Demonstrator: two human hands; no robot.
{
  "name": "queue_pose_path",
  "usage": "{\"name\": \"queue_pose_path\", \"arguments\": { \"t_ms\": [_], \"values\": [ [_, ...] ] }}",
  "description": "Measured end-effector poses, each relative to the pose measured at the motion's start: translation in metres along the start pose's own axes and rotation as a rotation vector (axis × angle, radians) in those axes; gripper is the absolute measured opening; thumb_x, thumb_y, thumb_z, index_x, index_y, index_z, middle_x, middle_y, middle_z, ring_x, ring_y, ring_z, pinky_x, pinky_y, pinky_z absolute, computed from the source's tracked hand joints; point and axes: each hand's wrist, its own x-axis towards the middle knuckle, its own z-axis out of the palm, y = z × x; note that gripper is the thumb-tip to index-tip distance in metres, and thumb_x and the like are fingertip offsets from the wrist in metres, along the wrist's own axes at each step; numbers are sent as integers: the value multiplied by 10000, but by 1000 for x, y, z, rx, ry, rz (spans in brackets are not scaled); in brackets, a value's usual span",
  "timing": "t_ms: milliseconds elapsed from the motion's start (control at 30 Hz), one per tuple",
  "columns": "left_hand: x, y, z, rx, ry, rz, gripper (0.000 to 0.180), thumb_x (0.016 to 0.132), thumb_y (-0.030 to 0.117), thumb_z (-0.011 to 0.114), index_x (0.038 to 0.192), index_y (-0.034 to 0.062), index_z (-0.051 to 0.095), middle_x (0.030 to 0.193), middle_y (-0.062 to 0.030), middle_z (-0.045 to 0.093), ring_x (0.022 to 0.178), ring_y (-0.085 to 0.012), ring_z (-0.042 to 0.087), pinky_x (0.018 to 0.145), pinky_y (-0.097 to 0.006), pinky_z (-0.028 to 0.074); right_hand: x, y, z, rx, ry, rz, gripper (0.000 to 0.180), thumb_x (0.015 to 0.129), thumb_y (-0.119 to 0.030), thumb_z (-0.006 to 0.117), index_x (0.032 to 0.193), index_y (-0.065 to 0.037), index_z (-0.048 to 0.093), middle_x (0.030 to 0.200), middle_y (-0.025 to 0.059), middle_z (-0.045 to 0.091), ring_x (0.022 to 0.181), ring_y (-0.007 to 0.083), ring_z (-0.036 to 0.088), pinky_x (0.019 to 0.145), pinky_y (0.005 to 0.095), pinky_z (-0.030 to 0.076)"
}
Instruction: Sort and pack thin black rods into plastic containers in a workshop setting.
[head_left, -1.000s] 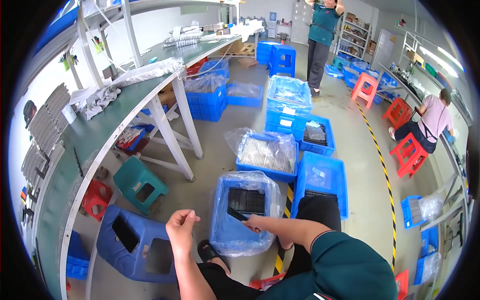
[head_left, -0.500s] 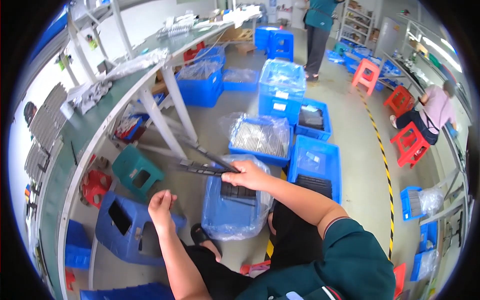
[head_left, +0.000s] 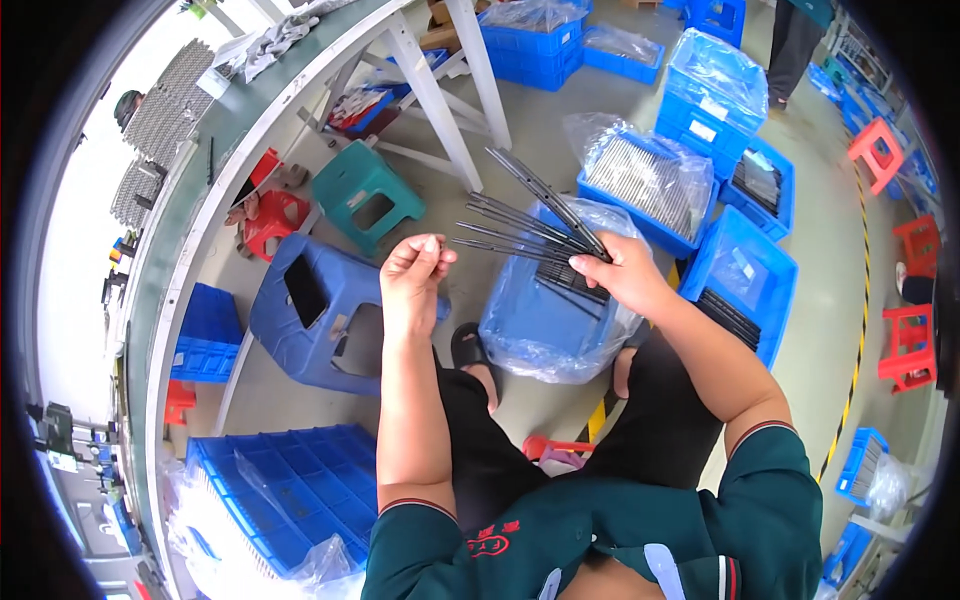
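Note:
My right hand [head_left: 625,278] is closed around a fan of several long, thin black strips [head_left: 532,222], which point up and to the left. Below it stands a blue crate [head_left: 535,340] wrapped in clear plastic, with more black strips [head_left: 572,280] lying on top. My left hand [head_left: 410,280] is raised to the left of the strips' tips, apart from them. Its thumb and fingers are pinched together; whether anything small is between them is hidden.
A blue stool [head_left: 320,310] and a green stool [head_left: 365,195] stand left, by a long workbench [head_left: 235,120]. To the right, an open blue crate [head_left: 750,265] holds black strips, and a plastic-lined crate [head_left: 645,185] holds pale strips. Stacked blue crates [head_left: 340,480] sit at lower left.
The view has swung left and down. The strips in my right hand have spread into a wider fan. My left hand stays pinched and raised.

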Motion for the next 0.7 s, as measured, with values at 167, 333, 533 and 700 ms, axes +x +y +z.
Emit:
{"name": "queue_pose_path", "arguments": {
  "t_ms": [167, 333, 533, 700],
  "values": [
    [-3, -1, 2, -23, -71, -26, 79, 856, 94, 617, 895, 25, 622, 794, -31, 626, 680, -120, 590, 632, -224, 433, 2, 9, -1, -262, 64, -85, 324, 801, -343, 660, 765, -37, 560, 577, 146, 528, 515, 288, 522, 505, 371, 388],
    [-4, -4, 2, 55, -65, -42, 79, 851, 91, 626, 883, 20, 618, 781, -40, 630, 665, -114, 588, 623, -223, 438, -1, 1, 0, -360, 73, -137, 315, 796, -331, 657, 735, -41, 550, 573, 152, 522, 535, 326, 523, 504, 394, 384],
    [-5, -2, -4, 320, -60, 6, 82, 842, 97, 639, 847, 17, 619, 754, -40, 628, 657, -112, 590, 620, -227, 446, -3, -6, 2, -456, 75, -191, 287, 800, -322, 653, 761, -53, 563, 585, 145, 534, 556, 332, 541, 508, 397, 395],
    [-6, 3, -6, 222, -99, -95, 75, 833, 83, 643, 839, 12, 618, 739, -50, 622, 657, -124, 589, 617, -237, 446, -2, -4, -1, -478, 58, -259, 265, 800, -313, 654, 780, -62, 573, 587, 141, 538, 561, 331, 547, 508, 396, 401]
  ]
}}
